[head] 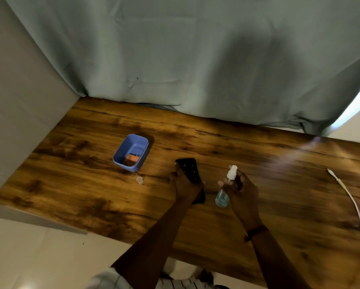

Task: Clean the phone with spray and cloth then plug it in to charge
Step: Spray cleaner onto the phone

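Phone [188,170], black, is in your left hand [185,184] over the table [91,184], with your fingers curled round its middle. Its long axis runs away from you, the far end leaning slightly left. Just right of the phone, your right hand [239,190] grips the spray bottle [222,198], white head at the far end; any label is too blurred to read. Left of the phone lies a small clear cap [140,180], and beyond that a blue tub [120,151] holding something orange. Well right of the phone lies a white cable [351,200].

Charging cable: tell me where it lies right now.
In the head view, the white charging cable lies untouched along the wooden table's right edge, well to the right of the right hand gripping the spray bottle.
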